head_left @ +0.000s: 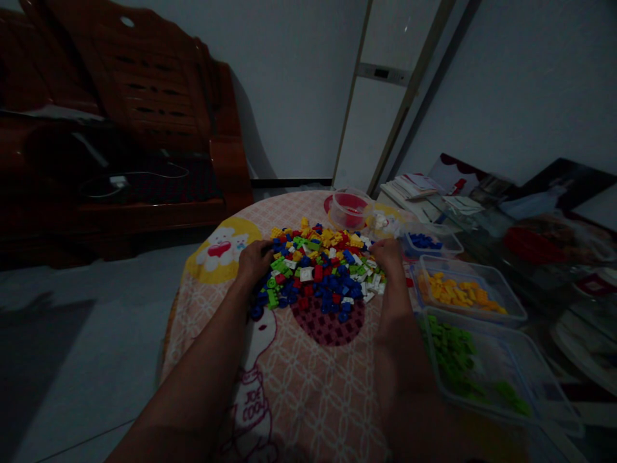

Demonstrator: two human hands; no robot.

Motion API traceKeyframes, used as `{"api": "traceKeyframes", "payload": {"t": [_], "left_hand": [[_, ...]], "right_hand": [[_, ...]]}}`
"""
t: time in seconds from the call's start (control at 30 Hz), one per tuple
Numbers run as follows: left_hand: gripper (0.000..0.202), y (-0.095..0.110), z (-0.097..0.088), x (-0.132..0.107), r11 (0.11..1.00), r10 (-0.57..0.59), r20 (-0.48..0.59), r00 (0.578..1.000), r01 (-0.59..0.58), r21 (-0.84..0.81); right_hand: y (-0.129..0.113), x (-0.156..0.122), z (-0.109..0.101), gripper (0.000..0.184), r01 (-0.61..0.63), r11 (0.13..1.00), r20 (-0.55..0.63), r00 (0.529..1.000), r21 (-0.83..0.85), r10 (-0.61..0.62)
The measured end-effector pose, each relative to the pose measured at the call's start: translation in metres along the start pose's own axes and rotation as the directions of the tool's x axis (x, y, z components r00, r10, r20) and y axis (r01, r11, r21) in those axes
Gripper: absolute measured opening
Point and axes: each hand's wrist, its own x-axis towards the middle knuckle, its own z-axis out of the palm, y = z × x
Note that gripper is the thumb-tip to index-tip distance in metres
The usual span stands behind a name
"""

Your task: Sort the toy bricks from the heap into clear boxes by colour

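A heap of small building blocks (313,273) in blue, red, yellow, green and white lies on the round table's patterned cloth (308,379). At the heap's left edge is my left hand (255,262), touching the outer blocks. Its fingertips are lost in shadow among them, so their grip does not show. My right hand (388,257) is at the right edge, beside white and green blocks. Its fingers are drawn together and point into the heap. Whatever may be between them is too small and dark to make out.
To the right stand clear plastic boxes: one with blue blocks (423,241), one with yellow blocks (457,292), one with green blocks (450,350). A round clear tub (351,209) with red pieces stands at the back. A wooden bench (159,109) is behind on the left.
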Motion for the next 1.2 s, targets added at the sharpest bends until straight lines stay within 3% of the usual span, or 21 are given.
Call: {"api": "traceKeyframes", "payload": {"t": [0.07, 0.13, 0.23, 0.37, 0.43, 0.5, 0.6, 0.67, 0.8, 0.93, 1.03, 1.2], "left_hand": [[0.042, 0.001, 0.000, 0.000, 1.000, -0.006, 0.002, 1.000, 0.006, -0.006], [0.041, 0.001, 0.000, 0.000, 1.000, -0.010, 0.006, 1.000, 0.010, -0.005], [0.041, 0.002, 0.000, 0.000, 1.000, -0.008, 0.000, 1.000, 0.008, -0.002], [0.042, 0.000, 0.001, 0.000, 1.000, -0.019, 0.007, 1.000, 0.019, 0.006], [0.043, 0.000, 0.002, 0.000, 1.000, -0.021, 0.021, 1.000, 0.020, 0.011], [0.044, 0.000, 0.002, 0.000, 1.000, -0.021, 0.017, 1.000, 0.021, 0.007], [0.042, 0.001, 0.002, -0.001, 1.000, -0.024, -0.013, 1.000, 0.024, -0.011], [0.042, 0.003, 0.000, -0.002, 1.000, -0.025, -0.003, 1.000, 0.025, -0.011], [0.044, 0.005, -0.003, -0.002, 0.999, -0.032, 0.036, 0.999, 0.031, 0.018], [0.042, 0.003, -0.003, -0.001, 1.000, -0.017, 0.022, 1.000, 0.017, 0.019], [0.042, 0.002, -0.001, 0.000, 0.999, -0.010, 0.016, 1.000, 0.010, 0.033], [0.043, 0.000, 0.001, 0.001, 0.999, -0.006, 0.018, 1.000, 0.005, 0.032]], "right_hand": [[-0.003, 0.000, 0.000, 0.022, -0.084, 0.990, -0.001, 0.996, 0.116, 0.084], [-0.007, -0.001, 0.000, 0.023, -0.190, 0.927, 0.017, 0.981, 0.324, 0.195], [-0.013, 0.002, 0.002, 0.021, -0.273, 0.669, 0.053, 0.942, 0.692, 0.330], [-0.016, 0.015, 0.005, 0.037, -0.164, 0.339, 0.001, 0.901, 0.926, 0.433], [-0.015, 0.022, 0.005, 0.044, -0.093, 0.248, -0.033, 0.887, 0.964, 0.461], [-0.013, 0.026, 0.005, 0.047, -0.044, 0.212, -0.062, 0.882, 0.976, 0.467], [-0.011, 0.023, 0.001, 0.039, -0.016, 0.248, -0.104, 0.880, 0.969, 0.464], [-0.012, 0.016, -0.004, 0.026, -0.058, 0.330, -0.091, 0.903, 0.942, 0.419], [-0.011, -0.001, -0.018, 0.006, -0.206, 0.635, 0.043, 0.964, 0.745, 0.263], [-0.004, -0.012, -0.028, 0.016, -0.190, 0.936, 0.204, 0.970, 0.298, 0.132], [0.000, -0.015, -0.031, 0.017, -0.136, 0.988, 0.354, 0.930, 0.078, 0.100], [0.000, -0.014, -0.029, 0.023, -0.130, 0.991, 0.427, 0.898, 0.030, 0.105]]}}
